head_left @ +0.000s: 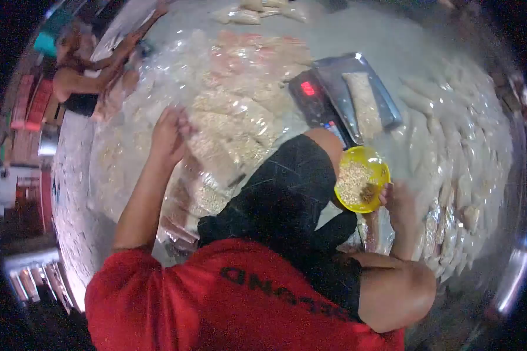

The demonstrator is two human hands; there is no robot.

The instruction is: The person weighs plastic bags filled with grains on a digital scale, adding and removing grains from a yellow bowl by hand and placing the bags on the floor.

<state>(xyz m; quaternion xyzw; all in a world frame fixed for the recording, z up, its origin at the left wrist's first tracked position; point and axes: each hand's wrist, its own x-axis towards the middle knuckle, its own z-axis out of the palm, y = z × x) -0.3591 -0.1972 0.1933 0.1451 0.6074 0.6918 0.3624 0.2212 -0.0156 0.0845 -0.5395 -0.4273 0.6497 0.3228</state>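
Observation:
My left hand [171, 133] is over the pile on the left, its slightly blurred fingers curled at the upper end of a clear plastic bag [214, 155] of pale, grain-like pieces. On the other side, my right hand [396, 200] grips the rim of a round yellow bowl [383, 165]. Loose pale pieces [352, 182] lie in that bowl, with a darker brown patch at one side. Just beyond the bowl is a digital scale [301, 102] with a lit red display. A filled clear bag [364, 102] rests lengthwise on the scale's metal tray [336, 73].
Many filled clear bags [451, 152] cover the right side; more bags [234, 111] with pale and reddish contents lie left of the scale. Several bags [260, 11] sit at the far end. Another person [82, 76] reaches in at upper left. My bent knee [325, 143] is close to the scale.

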